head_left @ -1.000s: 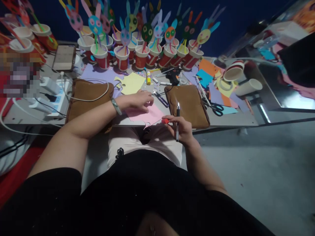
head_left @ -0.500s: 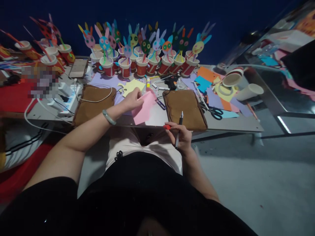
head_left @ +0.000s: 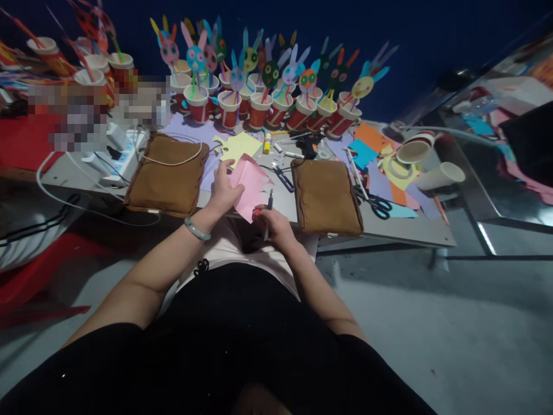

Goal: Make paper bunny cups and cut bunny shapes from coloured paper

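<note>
My left hand, with a pale bangle on its wrist, grips a sheet of pink paper by its left side, over the table's front edge. Close to the paper's lower right corner is my right hand. Its fingers are closed round a pen with a dark grip, tip pointing up. A small red piece shows at its fingertips; its exact kind is unclear. Behind the pink sheet lies yellow paper with cut edges. A purple-handled cutter or snips rests to the right.
Brown cushioned pads lie on both sides. Several red paper cups with rabbit-faced spoons stand at the back. Black-handled scissors, paper scraps and a glue stick are about. A white power strip trails cables at left.
My left hand has drawn the pink paper nearer and turned it. My right hand, with the pen and red piece, has moved left up to the paper. The view has shifted slightly.
</note>
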Motion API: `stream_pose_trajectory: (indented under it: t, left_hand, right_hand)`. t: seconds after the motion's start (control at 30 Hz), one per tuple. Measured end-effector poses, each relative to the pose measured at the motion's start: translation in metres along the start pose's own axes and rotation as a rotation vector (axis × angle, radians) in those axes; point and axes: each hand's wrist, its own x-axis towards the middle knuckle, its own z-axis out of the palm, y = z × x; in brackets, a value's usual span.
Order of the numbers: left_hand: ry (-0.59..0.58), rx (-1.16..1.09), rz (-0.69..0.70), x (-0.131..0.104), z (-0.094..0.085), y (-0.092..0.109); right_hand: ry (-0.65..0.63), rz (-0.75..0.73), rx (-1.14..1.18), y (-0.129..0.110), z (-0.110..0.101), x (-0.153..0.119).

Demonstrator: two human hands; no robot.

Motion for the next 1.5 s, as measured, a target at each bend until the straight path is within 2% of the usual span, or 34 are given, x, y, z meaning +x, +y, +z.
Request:
stream_pose_trajectory:
  t: [0.1,0.17,0.3,0.33,0.37,0.53,0.6,0.83,1.13,1.37,1.5]
  left_hand:
    - [0.064,0.215,0.150,-0.012,-0.020,0.004]
    - [0.022,0.360,0.288,-0.021,-0.031,0.009]
    - [-0.472,0.416,0.659,-0.038,-0.034,0.012]
    - [-0.560,0.429,0.714,-0.043,-0.032,0.012]
    - [-0.600,0.455,0.741,-0.048,-0.029,0.012]
    - [-0.554,0.583,0.676,-0.069,-0.014,0.016]
    - [-0.543,0.607,0.635,-0.073,-0.010,0.019]
    - [-0.543,0.674,0.558,-0.078,-0.004,0.027]
    - [-0.507,0.689,0.583,-0.079,-0.006,0.026]
    - [-0.475,0.572,0.546,-0.058,-0.007,0.031]
    - [-0.462,0.467,0.460,-0.041,-0.006,0.033]
  right_hand:
    - [-0.012,0.004,-0.024,0.002,-0.004,0.000]
    - [-0.036,0.005,-0.019,0.003,-0.008,0.000]
    - [-0.068,0.010,0.078,0.009,-0.016,-0.001]
    - [-0.048,0.018,0.113,0.011,-0.017,-0.001]
    - [-0.008,0.032,0.138,0.013,-0.019,-0.001]
    - [0.351,0.184,0.120,0.022,-0.029,0.004]
    - [0.404,0.224,0.117,0.023,-0.033,0.007]
    - [0.271,0.223,0.110,0.021,-0.033,0.021]
    - [0.152,0.185,0.148,0.028,-0.022,0.042]
    - [0.113,0.127,0.085,0.030,-0.019,0.045]
    - [0.174,0.109,0.084,0.031,-0.023,0.032]
